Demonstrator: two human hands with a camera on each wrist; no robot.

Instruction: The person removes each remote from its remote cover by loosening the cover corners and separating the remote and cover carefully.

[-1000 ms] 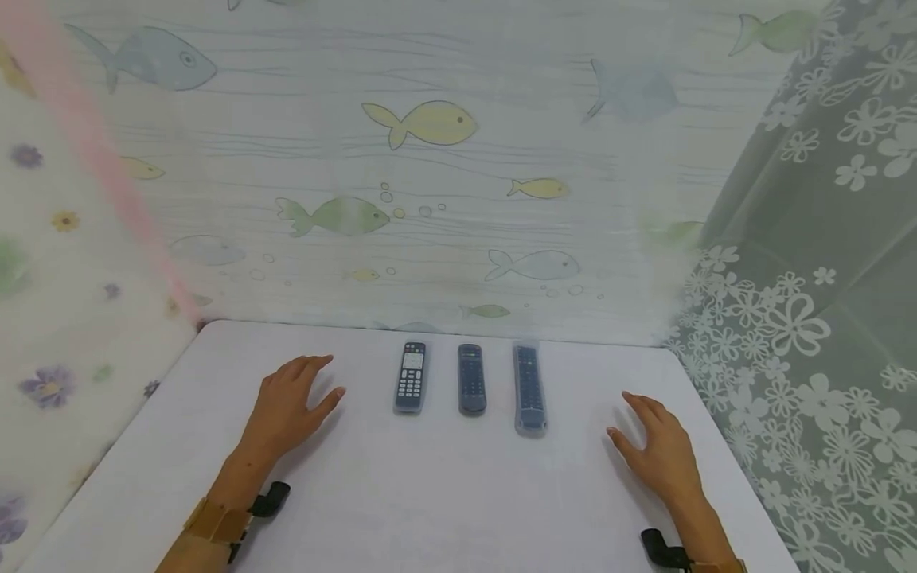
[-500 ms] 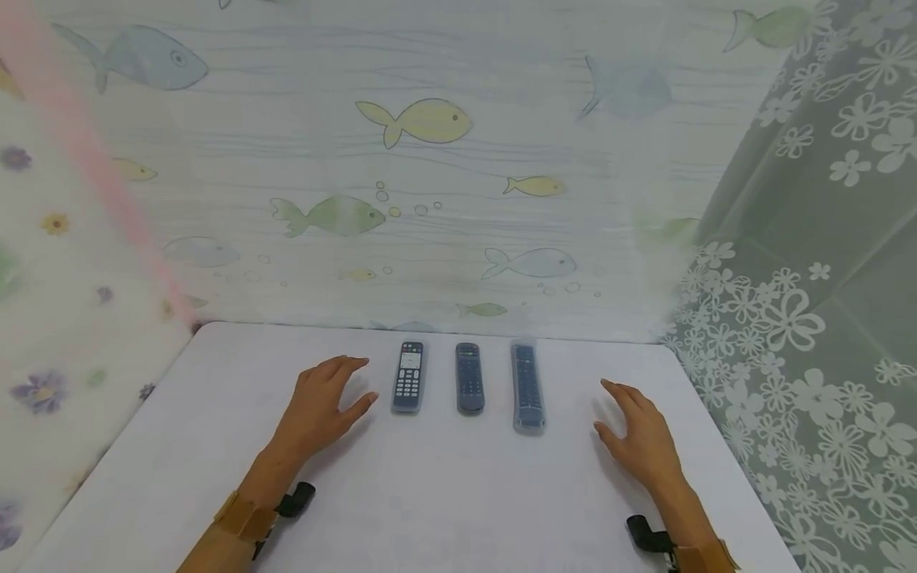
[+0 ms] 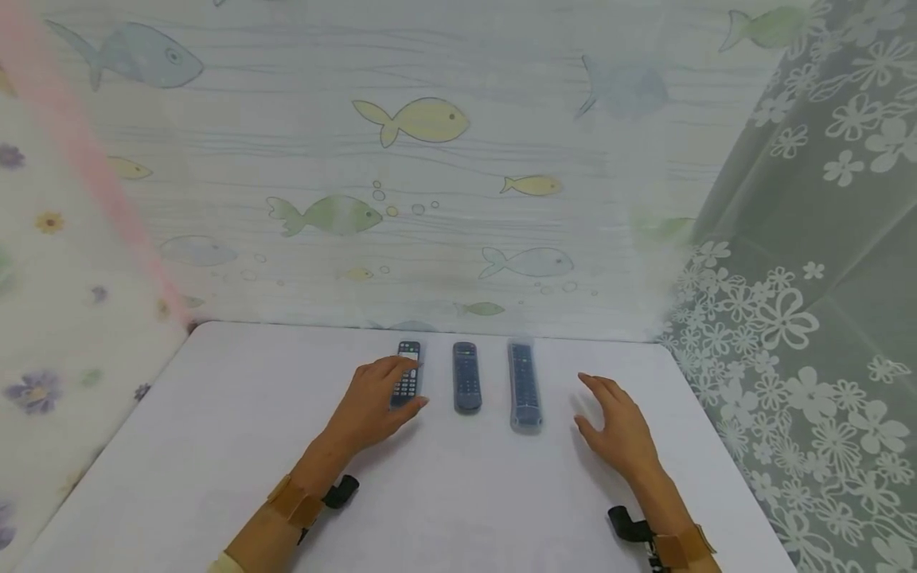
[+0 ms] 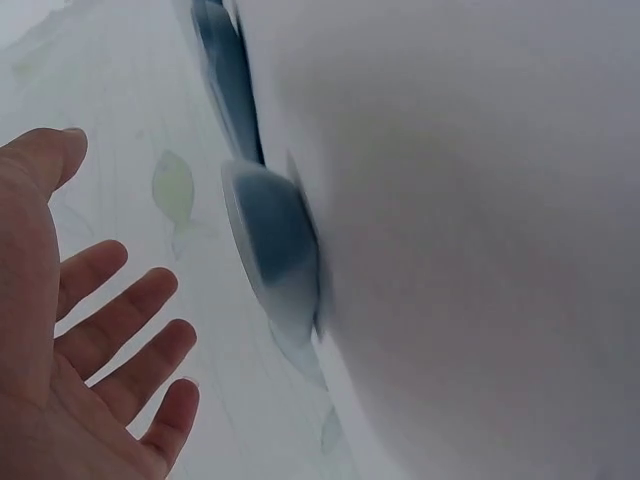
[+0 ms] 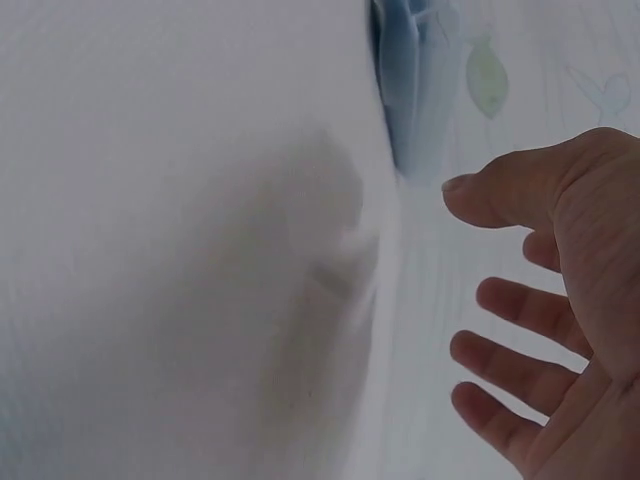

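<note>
Three remote controls lie in a row near the far edge of the white table. My left hand (image 3: 374,402) hovers over the left remote control (image 3: 406,389), partly covering it in the head view, with fingers spread and nothing held. The middle remote control (image 3: 467,378) is dark, with small buttons. Longest of the three, the right remote control (image 3: 525,387) is in a clear sleeve. My right hand (image 3: 616,423) hangs to its right, fingers loosely bent and holding nothing. In the left wrist view the end of a remote control (image 4: 272,235) shows beyond the fingers.
The white table (image 3: 458,493) ends at a wall covering (image 3: 430,175) printed with fish. A lace curtain with white flowers (image 3: 781,318) hangs along the right side, and a flowered cloth (image 3: 57,318) along the left. Each wrist wears a strap with a small black camera.
My left hand has moved right, from bare table to over the left remote control. My right hand has moved left and slightly forward, closer to the right remote control. The remotes stay put.
</note>
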